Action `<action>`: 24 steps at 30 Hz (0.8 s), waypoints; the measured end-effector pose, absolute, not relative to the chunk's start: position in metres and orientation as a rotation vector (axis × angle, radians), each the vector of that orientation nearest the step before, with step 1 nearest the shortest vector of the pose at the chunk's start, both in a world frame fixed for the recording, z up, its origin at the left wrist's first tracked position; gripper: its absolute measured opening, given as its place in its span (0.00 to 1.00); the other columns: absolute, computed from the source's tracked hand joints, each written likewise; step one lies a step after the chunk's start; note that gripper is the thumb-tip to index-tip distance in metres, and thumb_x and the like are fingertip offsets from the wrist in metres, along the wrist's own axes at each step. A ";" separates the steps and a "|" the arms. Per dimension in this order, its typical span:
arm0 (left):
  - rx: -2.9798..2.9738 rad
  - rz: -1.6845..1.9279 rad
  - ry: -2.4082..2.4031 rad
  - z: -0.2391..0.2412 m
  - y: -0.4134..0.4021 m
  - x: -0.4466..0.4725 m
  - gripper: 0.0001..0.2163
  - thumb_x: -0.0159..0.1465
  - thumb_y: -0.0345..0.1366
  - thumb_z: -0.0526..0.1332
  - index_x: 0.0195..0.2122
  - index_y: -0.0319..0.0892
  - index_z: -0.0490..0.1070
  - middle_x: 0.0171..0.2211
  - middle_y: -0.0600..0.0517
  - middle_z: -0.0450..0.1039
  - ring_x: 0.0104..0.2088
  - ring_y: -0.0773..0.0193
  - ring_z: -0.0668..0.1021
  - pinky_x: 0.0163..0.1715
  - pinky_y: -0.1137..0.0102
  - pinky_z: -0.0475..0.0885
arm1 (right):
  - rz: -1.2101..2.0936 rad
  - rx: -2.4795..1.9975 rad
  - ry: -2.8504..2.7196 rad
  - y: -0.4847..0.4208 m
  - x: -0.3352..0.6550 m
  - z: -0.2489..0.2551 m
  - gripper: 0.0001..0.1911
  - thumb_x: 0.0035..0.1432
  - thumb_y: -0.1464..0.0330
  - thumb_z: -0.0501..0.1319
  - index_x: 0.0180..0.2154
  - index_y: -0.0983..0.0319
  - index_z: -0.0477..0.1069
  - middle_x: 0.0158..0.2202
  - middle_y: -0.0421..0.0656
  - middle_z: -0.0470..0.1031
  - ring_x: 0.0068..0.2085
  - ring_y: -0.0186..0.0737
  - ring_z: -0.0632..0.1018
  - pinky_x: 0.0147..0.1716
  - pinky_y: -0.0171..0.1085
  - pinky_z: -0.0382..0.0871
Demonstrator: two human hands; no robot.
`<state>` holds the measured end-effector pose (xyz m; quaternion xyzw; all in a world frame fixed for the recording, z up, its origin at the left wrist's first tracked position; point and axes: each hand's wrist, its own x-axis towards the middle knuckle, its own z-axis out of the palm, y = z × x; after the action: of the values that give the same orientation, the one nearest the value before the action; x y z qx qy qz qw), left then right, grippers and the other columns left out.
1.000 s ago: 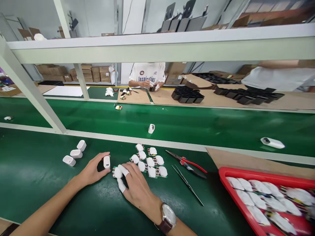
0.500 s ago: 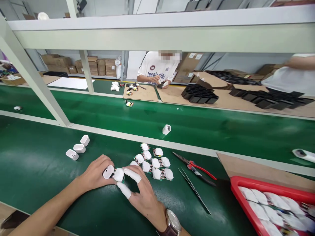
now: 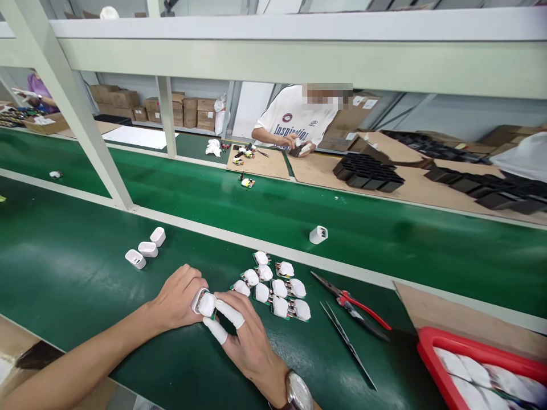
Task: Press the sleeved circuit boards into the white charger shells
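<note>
My left hand is closed around a white plastic charger housing, its open end turned to the right. Between the thumb and a finger of my right hand, both in white finger cots, is a small circuit board with a white pad. The board's left end sits at the housing's mouth; how deep it goes in is hidden. Several similar circuit boards lie in a cluster beyond my right hand. Three white housings stand to the left on the green table.
Red-handled pliers and tweezers lie right of the boards. A red tray holding more padded boards is at the lower right. On the green belt beyond stands a white charger. A co-worker handles a dark part across it.
The circuit board and housing, apart side by side before, now meet, the board's end at the housing's mouth. My left hand has turned the housing. The view has shifted slightly left.
</note>
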<state>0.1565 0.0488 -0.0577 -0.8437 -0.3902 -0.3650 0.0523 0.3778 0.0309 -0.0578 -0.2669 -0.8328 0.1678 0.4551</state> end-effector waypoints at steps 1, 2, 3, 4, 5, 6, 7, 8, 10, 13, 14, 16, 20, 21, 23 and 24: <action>-2.563 -1.111 -1.187 -0.058 0.049 0.157 0.10 0.66 0.37 0.68 0.45 0.43 0.68 0.37 0.46 0.73 0.35 0.56 0.74 0.34 0.62 0.72 | 0.402 -0.659 -2.063 0.031 0.378 -0.056 0.32 0.67 0.79 0.62 0.68 0.57 0.61 0.56 0.52 0.78 0.55 0.52 0.79 0.53 0.56 0.79; -2.561 -1.112 -1.186 -0.058 0.049 0.157 0.10 0.66 0.37 0.67 0.44 0.43 0.69 0.37 0.46 0.73 0.35 0.56 0.74 0.34 0.62 0.72 | 0.386 -0.655 -2.074 0.030 0.378 -0.055 0.32 0.67 0.80 0.62 0.68 0.57 0.61 0.56 0.53 0.77 0.55 0.52 0.79 0.53 0.57 0.79; -2.559 -1.114 -1.186 -0.057 0.049 0.157 0.09 0.67 0.36 0.67 0.44 0.43 0.69 0.37 0.46 0.73 0.34 0.56 0.74 0.34 0.62 0.72 | 0.369 -0.651 -2.088 0.030 0.378 -0.055 0.32 0.67 0.80 0.62 0.68 0.58 0.61 0.56 0.54 0.77 0.55 0.52 0.78 0.53 0.57 0.79; -2.559 -1.116 -1.184 -0.057 0.049 0.158 0.08 0.67 0.36 0.66 0.44 0.43 0.69 0.36 0.46 0.73 0.35 0.56 0.74 0.34 0.62 0.71 | 0.349 -0.648 -2.100 0.030 0.377 -0.055 0.31 0.67 0.80 0.62 0.68 0.59 0.61 0.56 0.54 0.77 0.55 0.53 0.78 0.53 0.57 0.79; -2.563 -1.117 -1.180 -0.057 0.049 0.158 0.07 0.68 0.36 0.65 0.44 0.43 0.69 0.36 0.46 0.73 0.35 0.55 0.74 0.34 0.62 0.72 | 0.329 -0.645 -2.113 0.031 0.377 -0.055 0.31 0.66 0.81 0.62 0.67 0.60 0.62 0.56 0.54 0.77 0.55 0.53 0.78 0.53 0.57 0.79; -2.570 -1.115 -1.177 -0.057 0.049 0.158 0.07 0.68 0.36 0.65 0.44 0.43 0.70 0.37 0.46 0.73 0.35 0.55 0.74 0.35 0.61 0.72 | 0.311 -0.643 -2.123 0.031 0.376 -0.056 0.31 0.66 0.81 0.62 0.67 0.60 0.63 0.56 0.55 0.77 0.55 0.53 0.78 0.52 0.56 0.79; -2.578 -1.109 -1.176 -0.057 0.049 0.158 0.06 0.69 0.36 0.64 0.45 0.43 0.70 0.37 0.46 0.73 0.35 0.55 0.74 0.35 0.61 0.72 | 0.296 -0.645 -2.128 0.031 0.376 -0.057 0.31 0.66 0.81 0.62 0.66 0.61 0.63 0.56 0.55 0.77 0.54 0.53 0.78 0.52 0.56 0.79; -2.586 -1.102 -1.176 -0.057 0.049 0.157 0.06 0.69 0.36 0.64 0.45 0.42 0.70 0.37 0.46 0.73 0.35 0.55 0.74 0.35 0.61 0.72 | 0.285 -0.648 -2.134 0.031 0.376 -0.058 0.31 0.65 0.82 0.62 0.66 0.61 0.63 0.56 0.54 0.77 0.54 0.53 0.78 0.53 0.55 0.79; -2.605 -1.089 -1.179 -0.059 0.048 0.157 0.06 0.70 0.37 0.63 0.46 0.42 0.70 0.38 0.46 0.73 0.35 0.55 0.74 0.36 0.61 0.72 | 0.271 -0.655 -2.153 0.032 0.375 -0.059 0.31 0.66 0.81 0.63 0.66 0.60 0.63 0.56 0.54 0.77 0.53 0.53 0.79 0.53 0.55 0.79; -2.687 -1.114 -1.204 -0.066 0.047 0.158 0.07 0.71 0.39 0.62 0.46 0.43 0.69 0.38 0.46 0.73 0.36 0.56 0.75 0.35 0.62 0.73 | 0.233 -0.659 -2.181 0.032 0.375 -0.057 0.28 0.67 0.77 0.64 0.65 0.60 0.63 0.55 0.53 0.76 0.52 0.53 0.78 0.52 0.55 0.79; -2.735 -1.127 -1.227 -0.069 0.046 0.159 0.09 0.70 0.40 0.63 0.46 0.43 0.68 0.39 0.47 0.73 0.36 0.56 0.75 0.35 0.63 0.73 | 0.213 -0.659 -2.182 0.032 0.375 -0.056 0.26 0.68 0.76 0.65 0.64 0.61 0.64 0.54 0.53 0.76 0.52 0.53 0.78 0.51 0.55 0.79; -2.843 -1.146 -1.292 -0.076 0.045 0.161 0.12 0.68 0.43 0.66 0.46 0.43 0.68 0.40 0.47 0.73 0.38 0.57 0.76 0.35 0.65 0.74 | 0.181 -0.677 -2.197 0.032 0.375 -0.055 0.21 0.68 0.73 0.66 0.60 0.62 0.68 0.54 0.54 0.76 0.53 0.54 0.77 0.50 0.54 0.79; -2.989 -1.169 -1.437 -0.082 0.046 0.162 0.12 0.66 0.42 0.68 0.44 0.43 0.68 0.40 0.49 0.72 0.39 0.57 0.77 0.37 0.65 0.75 | 0.187 -0.722 -2.269 0.035 0.372 -0.058 0.11 0.71 0.70 0.63 0.53 0.62 0.71 0.56 0.54 0.75 0.57 0.56 0.75 0.53 0.57 0.78; -3.020 -1.183 -1.461 -0.081 0.046 0.161 0.12 0.66 0.42 0.68 0.44 0.43 0.69 0.40 0.49 0.72 0.40 0.57 0.77 0.38 0.65 0.76 | 0.198 -0.717 -2.261 0.036 0.371 -0.059 0.09 0.70 0.71 0.63 0.51 0.62 0.71 0.56 0.53 0.74 0.57 0.56 0.75 0.54 0.57 0.78; -3.115 -1.187 -1.523 -0.075 0.047 0.156 0.16 0.64 0.42 0.71 0.47 0.43 0.71 0.42 0.48 0.72 0.42 0.57 0.77 0.41 0.65 0.76 | 0.223 -0.706 -2.215 0.037 0.369 -0.062 0.08 0.69 0.72 0.64 0.49 0.62 0.71 0.56 0.53 0.74 0.57 0.55 0.75 0.55 0.57 0.78; -3.174 -1.168 -1.564 -0.071 0.048 0.153 0.18 0.63 0.43 0.72 0.50 0.43 0.71 0.44 0.48 0.72 0.42 0.58 0.77 0.41 0.65 0.76 | 0.237 -0.712 -2.194 0.037 0.368 -0.063 0.08 0.69 0.72 0.64 0.49 0.62 0.71 0.56 0.54 0.74 0.57 0.55 0.75 0.55 0.56 0.78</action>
<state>0.1528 0.0475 -0.0706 -0.8156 -0.4020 -0.3002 -0.2883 0.3683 0.0371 -0.0631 -0.2815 -0.8672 0.0937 0.4000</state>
